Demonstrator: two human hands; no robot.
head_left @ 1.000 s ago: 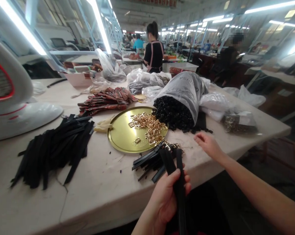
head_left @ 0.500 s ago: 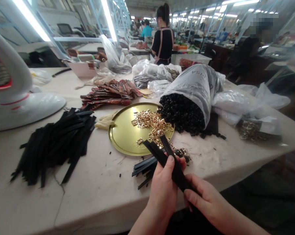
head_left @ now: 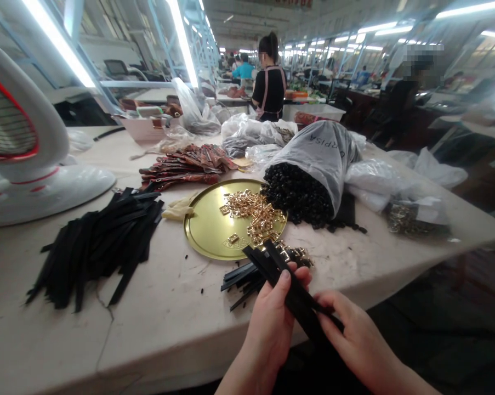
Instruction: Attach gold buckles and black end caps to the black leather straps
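Several black strips lie across the palm of my left hand, its thumb pressing them and its fingers curled behind. Lower down the bundle, my right hand pinches one black strip between thumb and fingers. Beyond my hands is a round gold tray with a heap of small gold buckles on it. Near the tray's front edge more black strips lie on the table, beside a small cluster of buckle pieces.
At left, a big pile of black strips lies before a white fan. Reddish patterned strips are behind the tray. An open plastic bag spills black pieces at its right. A person stands farther back.
The view has shifted slightly. My right hand has moved a little up and right along the bundle, and a strip end now stands apart from the bundle at its fingers.
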